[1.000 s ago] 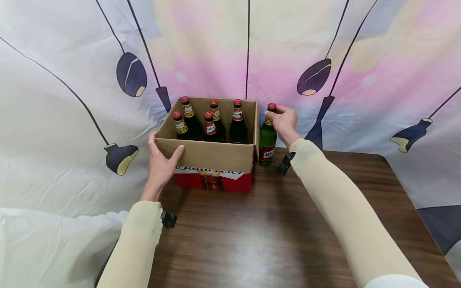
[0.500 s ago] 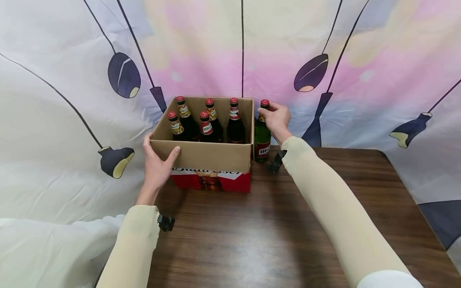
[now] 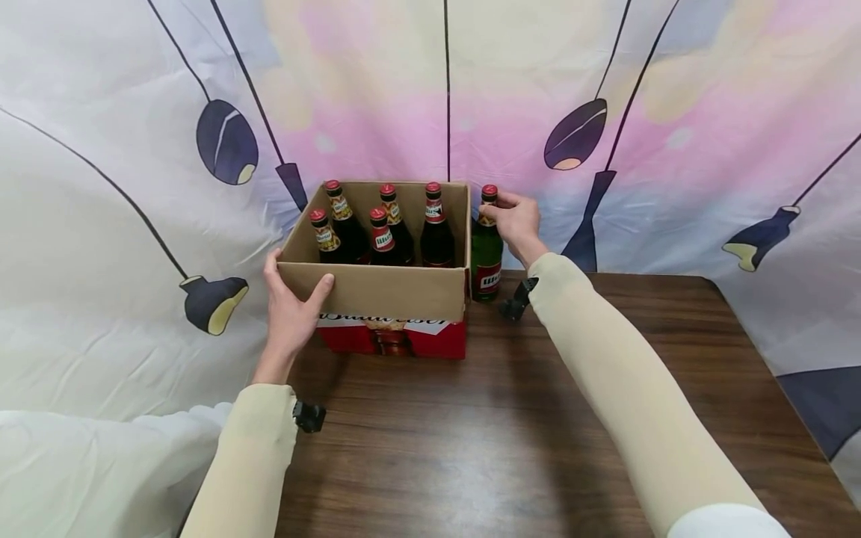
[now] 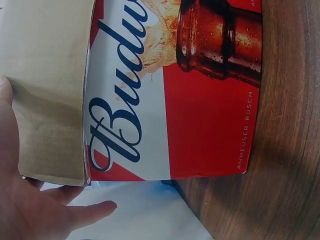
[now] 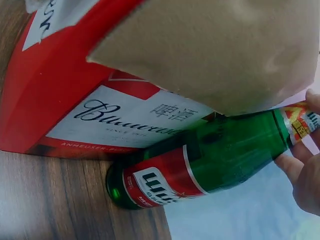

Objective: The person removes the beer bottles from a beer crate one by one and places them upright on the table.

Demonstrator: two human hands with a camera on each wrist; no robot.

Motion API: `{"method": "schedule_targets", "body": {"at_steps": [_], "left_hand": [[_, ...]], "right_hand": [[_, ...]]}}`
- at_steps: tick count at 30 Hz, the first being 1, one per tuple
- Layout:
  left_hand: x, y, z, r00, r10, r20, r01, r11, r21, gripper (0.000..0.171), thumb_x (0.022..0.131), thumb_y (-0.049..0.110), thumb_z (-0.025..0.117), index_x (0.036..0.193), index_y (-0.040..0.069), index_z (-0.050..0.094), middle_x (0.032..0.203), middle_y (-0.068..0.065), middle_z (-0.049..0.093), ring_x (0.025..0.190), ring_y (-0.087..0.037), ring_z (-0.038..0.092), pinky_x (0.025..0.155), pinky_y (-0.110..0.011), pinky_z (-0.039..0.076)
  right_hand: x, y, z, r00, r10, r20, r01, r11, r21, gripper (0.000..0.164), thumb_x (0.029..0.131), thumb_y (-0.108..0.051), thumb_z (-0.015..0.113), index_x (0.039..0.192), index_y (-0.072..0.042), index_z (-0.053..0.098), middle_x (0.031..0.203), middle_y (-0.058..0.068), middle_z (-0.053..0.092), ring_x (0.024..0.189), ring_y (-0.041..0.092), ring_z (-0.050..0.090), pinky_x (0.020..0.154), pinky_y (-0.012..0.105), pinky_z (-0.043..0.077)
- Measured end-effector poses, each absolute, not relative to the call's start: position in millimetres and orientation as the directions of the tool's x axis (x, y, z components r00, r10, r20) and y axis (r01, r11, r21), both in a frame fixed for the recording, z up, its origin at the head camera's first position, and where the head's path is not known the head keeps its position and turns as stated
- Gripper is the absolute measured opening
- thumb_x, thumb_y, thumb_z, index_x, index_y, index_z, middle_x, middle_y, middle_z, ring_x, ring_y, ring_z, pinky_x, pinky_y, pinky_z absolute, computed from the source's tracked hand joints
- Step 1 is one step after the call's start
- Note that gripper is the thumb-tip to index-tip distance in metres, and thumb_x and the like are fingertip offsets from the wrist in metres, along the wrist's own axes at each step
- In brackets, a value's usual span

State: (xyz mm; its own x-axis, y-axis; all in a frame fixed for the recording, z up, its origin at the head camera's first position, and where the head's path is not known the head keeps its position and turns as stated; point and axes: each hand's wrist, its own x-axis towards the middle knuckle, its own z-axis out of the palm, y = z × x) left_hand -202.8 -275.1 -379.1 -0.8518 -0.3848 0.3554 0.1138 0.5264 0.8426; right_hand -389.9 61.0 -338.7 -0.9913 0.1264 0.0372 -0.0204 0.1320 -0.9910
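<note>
An open cardboard beer box (image 3: 377,291) with red Budweiser printing stands on the table. My left hand (image 3: 291,310) grips its front left corner, thumb on the brown front flap and fingers around the left side. Several dark beer bottles (image 3: 439,239) with red caps stand inside; their lower parts are hidden by the front flap. Just right of the box, a green beer bottle (image 5: 200,155) stands upright on the table, close against the side. My right hand (image 3: 519,224) pinches its neck below the red cap, over the yellow neck label.
The brown wooden table (image 3: 430,448) extends in front and to the right. A printed cloth (image 3: 377,90) hangs directly behind the box and along the left. White fabric (image 3: 101,471) bulges at the lower left.
The green bottle, held by my right hand, has come slightly closer to the box's right side. My left hand keeps its grip on the corner. The head view has shifted a little.
</note>
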Motion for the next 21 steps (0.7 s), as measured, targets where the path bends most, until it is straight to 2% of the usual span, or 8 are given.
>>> {"method": "schedule_targets", "body": {"at_steps": [10,15,21], "left_hand": [[-201,-273,-379,-0.845,-0.374,0.381,0.139,0.534,0.834,0.093,0.097,0.028,0.076,0.165,0.019,0.014,0.164,-0.021,0.029,0.142,-0.035,0.039,0.119,-0.054,0.03],[-200,-273,-379,-0.86,-0.372,0.35,0.118,0.521,0.845,0.093,0.097,0.029,0.076,0.165,0.022,0.012,0.165,-0.02,0.028,0.142,-0.035,0.038,0.119,-0.054,0.03],[-198,-274,-375,-0.869,-0.372,0.327,0.102,0.511,0.854,0.093,0.098,0.034,0.074,0.165,0.026,0.01,0.165,-0.019,0.027,0.143,-0.037,0.037,0.12,-0.057,0.03]], "right_hand": [[-390,63,-341,-0.993,0.102,0.063,-0.051,0.118,-0.992,0.044,0.094,-0.01,0.08,0.136,-0.007,0.072,0.132,0.018,0.073,0.123,0.029,0.069,0.106,0.04,0.054],[-386,67,-340,-0.994,0.082,0.072,-0.06,0.14,-0.988,0.046,0.095,-0.012,0.079,0.139,-0.006,0.069,0.136,0.019,0.071,0.126,0.029,0.066,0.108,0.041,0.053],[-380,63,-314,-0.961,0.167,0.223,-0.192,0.183,-0.964,0.044,0.093,-0.017,0.081,0.135,-0.005,0.072,0.134,0.015,0.073,0.126,0.025,0.067,0.107,0.034,0.053]]}}
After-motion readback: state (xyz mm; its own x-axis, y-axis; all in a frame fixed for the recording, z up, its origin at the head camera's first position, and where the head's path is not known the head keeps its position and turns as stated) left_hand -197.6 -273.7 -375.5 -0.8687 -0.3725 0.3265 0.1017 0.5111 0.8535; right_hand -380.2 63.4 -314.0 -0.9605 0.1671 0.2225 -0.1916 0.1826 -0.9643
